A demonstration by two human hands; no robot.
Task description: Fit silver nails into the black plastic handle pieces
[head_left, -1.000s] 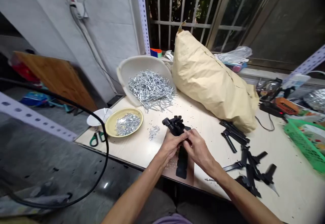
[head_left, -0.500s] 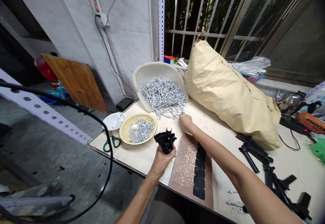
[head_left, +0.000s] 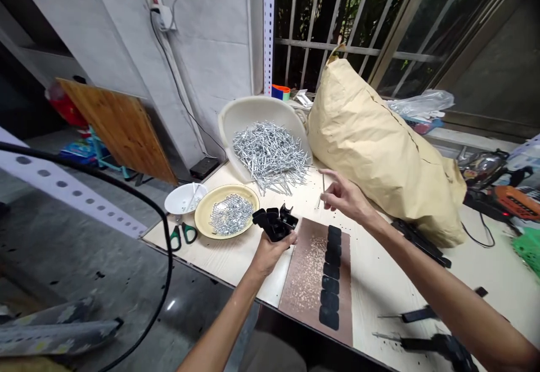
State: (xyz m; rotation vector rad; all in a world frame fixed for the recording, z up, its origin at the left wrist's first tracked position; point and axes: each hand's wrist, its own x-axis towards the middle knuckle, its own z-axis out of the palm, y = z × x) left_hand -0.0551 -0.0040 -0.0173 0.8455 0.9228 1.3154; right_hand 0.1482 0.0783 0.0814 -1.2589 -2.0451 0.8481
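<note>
My left hand [head_left: 266, 256] is closed around a black plastic part [head_left: 276, 223] with an open, clip-like end, held above the table's front edge. My right hand [head_left: 343, 196] pinches a thin metal pin [head_left: 324, 182] between thumb and index finger, the pin standing roughly upright. Left of that hand, a heap of long silver pins [head_left: 272, 155] spills from a tilted white basin [head_left: 236, 114]. A yellow bowl [head_left: 202, 227] of small shiny metal pieces [head_left: 232, 213] sits beyond my left hand. Below my right hand lies a brown board [head_left: 291, 290] with a row of black pads [head_left: 330, 285].
A large tan paper sack [head_left: 375, 147] leans along the back of the table. Green-handled scissors [head_left: 189, 233] and a small white bowl [head_left: 177, 200] are at the left edge. Two electric screwdriver-like tools [head_left: 422, 344] lie at front right. A black cable [head_left: 169, 248] hangs at left.
My right hand has moved right, away from the pin heap, and now shows a pin between its fingers. The black part in my left hand has turned.
</note>
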